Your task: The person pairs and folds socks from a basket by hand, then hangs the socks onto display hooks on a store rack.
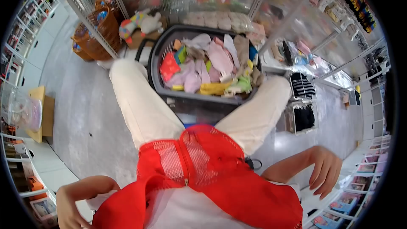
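Observation:
My right hand (326, 170) hangs at the right, away from the vest, its fingers loosely bent and apart with nothing in them. At the lower left, my left hand (70, 212) is bent downward beside the red vest (237, 182); the frame's bottom edge cuts off most of its fingers. Between my spread knees stands a dark grey plastic tub (199, 97), heaped with small soft items, perhaps socks or baby clothes: a red dotted piece (170, 66), a pink piece (220, 57), and a yellow piece (214, 88). Neither hand touches the tub.
Wicker baskets (104, 29) and a plush toy (146, 23) stand beyond my left knee. White bins hold striped items (302, 85) and black items (304, 116) by my right knee. Metal shelf posts (296, 10) rise behind the tub. A clear container (21, 110) stands at the left.

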A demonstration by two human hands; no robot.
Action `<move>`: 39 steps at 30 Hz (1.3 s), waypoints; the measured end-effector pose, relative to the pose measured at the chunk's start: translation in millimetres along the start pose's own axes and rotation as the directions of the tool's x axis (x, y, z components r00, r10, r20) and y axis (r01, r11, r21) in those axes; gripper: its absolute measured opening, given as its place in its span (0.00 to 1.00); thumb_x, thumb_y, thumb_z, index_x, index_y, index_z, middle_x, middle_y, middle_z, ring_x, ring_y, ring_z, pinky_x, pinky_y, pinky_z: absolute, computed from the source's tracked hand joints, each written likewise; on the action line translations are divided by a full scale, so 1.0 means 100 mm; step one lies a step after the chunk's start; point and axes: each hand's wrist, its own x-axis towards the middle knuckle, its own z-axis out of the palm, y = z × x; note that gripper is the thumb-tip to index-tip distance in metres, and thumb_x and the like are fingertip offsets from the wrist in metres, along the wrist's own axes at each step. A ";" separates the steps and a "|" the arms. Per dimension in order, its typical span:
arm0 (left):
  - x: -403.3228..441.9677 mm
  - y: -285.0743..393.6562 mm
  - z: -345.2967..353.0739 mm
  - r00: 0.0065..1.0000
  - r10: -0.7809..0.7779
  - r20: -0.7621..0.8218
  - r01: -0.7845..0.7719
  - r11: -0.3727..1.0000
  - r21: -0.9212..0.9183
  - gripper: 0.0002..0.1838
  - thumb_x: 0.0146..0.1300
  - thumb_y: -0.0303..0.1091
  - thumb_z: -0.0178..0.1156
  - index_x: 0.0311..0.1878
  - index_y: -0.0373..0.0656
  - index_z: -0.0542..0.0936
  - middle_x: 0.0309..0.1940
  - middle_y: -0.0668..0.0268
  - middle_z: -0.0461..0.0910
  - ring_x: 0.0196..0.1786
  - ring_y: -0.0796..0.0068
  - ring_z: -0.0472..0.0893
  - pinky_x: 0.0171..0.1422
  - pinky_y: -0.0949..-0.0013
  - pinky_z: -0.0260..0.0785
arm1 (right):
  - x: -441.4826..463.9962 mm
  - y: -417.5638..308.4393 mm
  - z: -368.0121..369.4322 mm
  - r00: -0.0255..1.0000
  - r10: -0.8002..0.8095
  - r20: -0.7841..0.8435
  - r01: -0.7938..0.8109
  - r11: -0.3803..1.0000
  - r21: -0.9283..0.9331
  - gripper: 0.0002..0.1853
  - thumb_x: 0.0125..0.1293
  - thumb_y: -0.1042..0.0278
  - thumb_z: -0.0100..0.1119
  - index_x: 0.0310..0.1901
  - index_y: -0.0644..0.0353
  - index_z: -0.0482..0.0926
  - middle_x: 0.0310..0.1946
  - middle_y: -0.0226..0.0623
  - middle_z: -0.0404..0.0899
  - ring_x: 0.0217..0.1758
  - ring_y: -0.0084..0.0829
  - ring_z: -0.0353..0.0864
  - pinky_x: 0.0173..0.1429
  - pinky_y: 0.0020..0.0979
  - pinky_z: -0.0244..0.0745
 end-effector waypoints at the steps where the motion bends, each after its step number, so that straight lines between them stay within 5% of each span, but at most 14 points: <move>1: -0.04 -0.01 -0.04 0.999 -0.011 0.030 0.011 1.000 0.018 0.11 0.57 0.33 0.55 0.38 0.34 0.77 0.27 0.56 0.79 0.29 0.61 0.80 0.40 0.78 0.73 | -0.07 0.05 -0.11 0.996 0.061 -0.065 -0.061 0.998 0.007 0.12 0.59 0.66 0.52 0.31 0.68 0.80 0.29 0.46 0.78 0.29 0.38 0.78 0.36 0.31 0.74; 2: 0.24 -0.52 -0.60 0.992 0.020 -0.128 0.017 0.961 0.278 0.15 0.64 0.41 0.47 0.41 0.39 0.74 0.34 0.62 0.73 0.37 0.67 0.73 0.43 0.73 0.65 | -0.13 0.09 -0.26 0.983 0.128 -0.130 -0.127 0.992 0.021 0.13 0.61 0.65 0.51 0.32 0.68 0.79 0.31 0.47 0.78 0.30 0.38 0.77 0.37 0.32 0.73; 3: 0.17 -0.46 -0.82 0.873 -0.062 -0.483 0.150 0.978 0.147 0.13 0.58 0.35 0.55 0.19 0.42 0.77 0.17 0.67 0.77 0.21 0.76 0.77 0.28 0.78 0.71 | -0.14 0.16 -0.82 0.972 0.189 -0.138 -0.164 0.971 0.172 0.13 0.61 0.65 0.51 0.32 0.68 0.79 0.29 0.45 0.78 0.31 0.38 0.77 0.37 0.32 0.73; 5: -0.37 -0.96 -1.08 0.415 0.120 -0.902 0.381 0.877 0.292 0.23 0.57 0.47 0.55 0.12 0.43 0.70 0.10 0.69 0.69 0.09 0.77 0.65 0.15 0.72 0.58 | -0.47 0.36 -1.47 0.955 0.228 -0.190 -0.169 0.944 0.284 0.14 0.59 0.61 0.54 0.26 0.64 0.77 0.17 0.39 0.75 0.19 0.36 0.75 0.29 0.33 0.73; 6: -0.50 -1.02 -1.52 0.391 -0.232 -0.891 0.543 0.840 0.019 0.17 0.58 0.43 0.53 0.24 0.38 0.74 0.23 0.67 0.74 0.25 0.74 0.73 0.27 0.75 0.63 | -0.65 0.53 -1.41 0.665 0.140 -0.733 -0.112 0.990 0.087 0.17 0.59 0.57 0.53 0.19 0.60 0.71 0.08 0.35 0.67 0.09 0.32 0.66 0.21 0.34 0.68; 7: -0.66 -1.19 -1.89 0.165 -0.351 -0.922 0.840 0.540 -0.055 0.18 0.58 0.45 0.52 0.25 0.37 0.73 0.24 0.67 0.73 0.29 0.76 0.72 0.33 0.76 0.63 | -0.93 0.58 -1.69 0.415 0.248 -0.875 -0.295 0.947 0.128 0.18 0.59 0.56 0.51 0.18 0.59 0.66 0.10 0.34 0.66 0.12 0.28 0.65 0.23 0.32 0.66; 9: -0.86 -1.77 -2.43 0.096 -0.538 -0.837 0.874 0.448 -0.187 0.13 0.64 0.36 0.46 0.33 0.36 0.74 0.29 0.68 0.74 0.34 0.81 0.71 0.38 0.77 0.64 | -1.29 0.94 -2.20 0.060 0.394 -0.917 -0.523 0.795 0.307 0.12 0.60 0.62 0.48 0.31 0.63 0.74 0.27 0.35 0.74 0.31 0.26 0.72 0.38 0.29 0.68; 13: -1.53 -2.84 -2.93 -0.011 -0.726 -0.688 0.944 0.220 -0.247 0.11 0.63 0.34 0.47 0.39 0.37 0.75 0.32 0.68 0.76 0.37 0.82 0.74 0.44 0.77 0.66 | -2.36 1.89 -2.45 -0.388 0.342 -0.856 -0.841 0.249 0.481 0.14 0.59 0.60 0.51 0.38 0.64 0.74 0.35 0.38 0.76 0.36 0.28 0.74 0.42 0.31 0.70; 17: -1.98 -3.49 -3.09 -0.074 -0.755 -0.651 0.978 0.071 -0.194 0.12 0.61 0.36 0.50 0.40 0.36 0.74 0.33 0.66 0.77 0.36 0.80 0.75 0.43 0.75 0.66 | -2.57 2.40 -2.17 -0.326 0.303 -0.896 -0.750 -0.660 0.050 0.18 0.53 0.60 0.57 0.41 0.63 0.70 0.37 0.44 0.74 0.43 0.42 0.74 0.45 0.36 0.69; 21: -2.06 -3.80 -3.08 -0.091 -0.785 -0.613 0.966 0.081 -0.247 0.15 0.60 0.39 0.52 0.42 0.37 0.74 0.32 0.65 0.77 0.36 0.77 0.75 0.42 0.75 0.67 | -2.61 2.61 -2.00 -0.225 0.299 -0.927 -0.772 -0.635 -0.018 0.15 0.50 0.66 0.57 0.38 0.63 0.70 0.36 0.45 0.74 0.42 0.45 0.73 0.43 0.39 0.69; 25: -2.09 -3.84 -3.17 -0.436 -0.823 -0.365 0.637 0.004 -0.771 0.22 0.63 0.49 0.46 0.52 0.43 0.68 0.45 0.65 0.73 0.47 0.75 0.73 0.49 0.69 0.67 | -2.26 2.68 -2.14 -0.309 0.346 -0.886 -0.891 -0.432 0.142 0.12 0.46 0.71 0.56 0.34 0.62 0.69 0.33 0.45 0.73 0.40 0.44 0.72 0.41 0.39 0.67; 31: -1.71 -3.83 -3.19 -0.158 -0.880 -0.447 0.147 0.427 -0.892 0.25 0.63 0.53 0.43 0.57 0.46 0.62 0.51 0.66 0.69 0.54 0.74 0.69 0.54 0.64 0.64 | -2.04 2.71 -2.21 0.123 0.279 -0.952 -0.976 -0.141 -0.168 0.14 0.43 0.76 0.55 0.35 0.62 0.70 0.31 0.42 0.70 0.40 0.44 0.69 0.43 0.38 0.66; 36: -1.77 -3.68 -3.28 -0.227 -0.768 -0.599 -0.027 0.619 -0.785 0.22 0.62 0.48 0.43 0.53 0.43 0.67 0.46 0.65 0.72 0.49 0.72 0.73 0.53 0.67 0.65 | -1.83 2.60 -2.24 0.269 0.356 -0.895 -0.963 0.093 -0.252 0.16 0.45 0.78 0.56 0.40 0.61 0.73 0.40 0.41 0.69 0.46 0.41 0.69 0.49 0.35 0.66; 39: -1.74 -3.68 -3.29 -0.275 -0.693 -0.667 -0.094 0.710 -0.698 0.22 0.61 0.46 0.39 0.51 0.41 0.68 0.45 0.62 0.74 0.46 0.69 0.74 0.52 0.65 0.66 | -1.86 2.57 -2.22 0.000 0.410 -0.912 -0.975 0.202 0.091 0.17 0.48 0.77 0.55 0.43 0.61 0.71 0.45 0.40 0.69 0.49 0.37 0.69 0.51 0.31 0.65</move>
